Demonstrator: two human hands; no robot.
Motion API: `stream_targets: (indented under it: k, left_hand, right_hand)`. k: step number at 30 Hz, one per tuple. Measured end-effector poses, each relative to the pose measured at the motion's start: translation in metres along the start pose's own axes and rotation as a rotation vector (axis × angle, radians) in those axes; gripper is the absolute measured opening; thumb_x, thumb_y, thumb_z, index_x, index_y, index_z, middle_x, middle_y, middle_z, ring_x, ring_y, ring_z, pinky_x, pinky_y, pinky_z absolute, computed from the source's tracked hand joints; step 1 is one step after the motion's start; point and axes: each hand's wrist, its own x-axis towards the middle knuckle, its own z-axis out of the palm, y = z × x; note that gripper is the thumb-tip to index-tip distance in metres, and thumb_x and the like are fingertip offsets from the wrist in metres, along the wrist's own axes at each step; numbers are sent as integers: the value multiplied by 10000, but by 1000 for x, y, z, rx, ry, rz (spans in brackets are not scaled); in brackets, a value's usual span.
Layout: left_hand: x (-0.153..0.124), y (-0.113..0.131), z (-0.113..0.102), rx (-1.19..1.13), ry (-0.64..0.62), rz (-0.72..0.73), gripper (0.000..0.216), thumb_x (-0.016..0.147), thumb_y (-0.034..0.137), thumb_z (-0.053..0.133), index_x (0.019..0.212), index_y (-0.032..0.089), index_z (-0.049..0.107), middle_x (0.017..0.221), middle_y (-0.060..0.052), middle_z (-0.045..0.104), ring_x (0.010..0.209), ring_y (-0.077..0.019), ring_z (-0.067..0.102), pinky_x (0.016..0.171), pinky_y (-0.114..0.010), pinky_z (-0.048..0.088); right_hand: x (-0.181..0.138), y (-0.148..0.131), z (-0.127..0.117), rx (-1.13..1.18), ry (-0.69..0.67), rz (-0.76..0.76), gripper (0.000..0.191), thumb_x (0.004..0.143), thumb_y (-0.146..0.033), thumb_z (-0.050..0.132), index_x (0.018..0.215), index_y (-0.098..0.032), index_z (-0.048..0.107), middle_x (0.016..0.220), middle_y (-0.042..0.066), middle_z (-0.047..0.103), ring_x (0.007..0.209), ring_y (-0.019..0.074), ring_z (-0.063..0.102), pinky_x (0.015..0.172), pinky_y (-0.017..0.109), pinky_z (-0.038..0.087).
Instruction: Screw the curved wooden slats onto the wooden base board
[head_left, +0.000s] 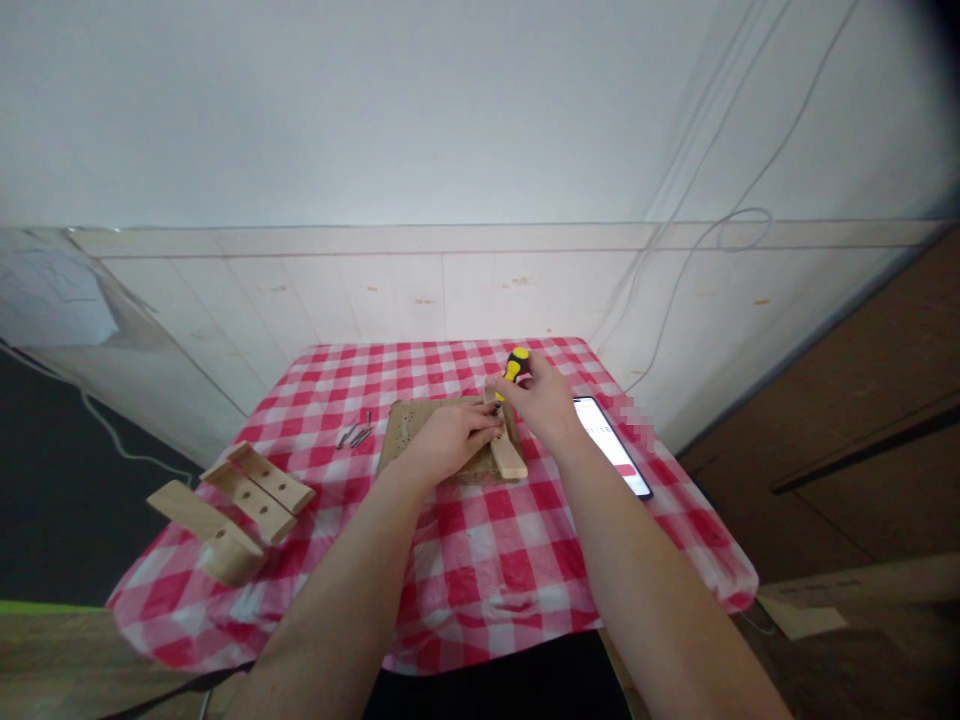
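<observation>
In my right hand [546, 398] is a screwdriver [517, 362] with a yellow and black handle, tilted with its tip down. The fingers are closed around the handle. Below it lies a pale wooden piece [510, 460] on a worn brown board [402, 424]. My left hand [454, 436] holds the wooden piece from the left, its fingertips close to the screwdriver's lower end. What the tip touches is hidden by my fingers. Several loose screws [361, 436] lie left of the board.
Wooden parts with holes [259, 490] and a longer wooden part [196, 515] rest at the table's left. A lit phone [616, 450] lies right of my right hand. A red-and-white checked cloth [480, 560] covers the table, which stands against a wall [405, 295].
</observation>
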Motion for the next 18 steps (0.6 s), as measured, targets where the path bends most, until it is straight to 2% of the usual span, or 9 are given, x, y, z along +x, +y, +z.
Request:
stream_targets:
  k: [3, 10, 12, 16, 18]
  left_hand:
    - [0, 1, -1, 16, -8, -2, 271, 920, 282, 488, 995, 212, 739, 1189, -51, 682, 1137, -196, 608, 1040, -355, 445]
    - [-1, -1, 1, 1, 7, 22, 255, 915, 259, 499, 988, 223, 741, 1206, -36, 674, 1133, -189, 606, 1019, -344, 463]
    - [-1, -1, 1, 11, 3, 4, 256, 915, 262, 500, 1006, 222, 736, 1232, -42, 659, 1162, -192, 592, 1038, -351, 449]
    - [-1, -1, 1, 9, -6, -15, 256, 910, 263, 511, 1012, 204, 737, 1235, -67, 656, 1170, -205, 589, 1056, -366, 435]
    - [-1, -1, 0, 6, -3, -8, 257, 910, 260, 508, 1012, 206, 738, 1227, -65, 660, 1157, -205, 597, 1047, -365, 442]
  right_hand:
    - [0, 0, -3, 8, -17, 28, 301, 702, -460, 676, 828, -189, 637, 727, 14, 660, 628, 159, 583, 592, 299, 440]
    - [-3, -2, -8, 91, -192, 3, 242, 771, -414, 592, 831, -187, 652, 773, 30, 684, 692, 177, 618, 624, 307, 458]
    - [-2, -3, -7, -2, -150, -32, 246, 753, -428, 615, 810, -189, 625, 745, 25, 666, 667, 173, 603, 602, 300, 441]
    - [-2, -4, -5, -237, 15, -67, 310, 702, -477, 668, 740, -200, 532, 673, 11, 606, 589, 154, 533, 551, 288, 386]
    - [-3, -4, -4, -268, 25, -89, 340, 721, -517, 647, 720, -208, 507, 661, 8, 584, 574, 146, 506, 543, 285, 368]
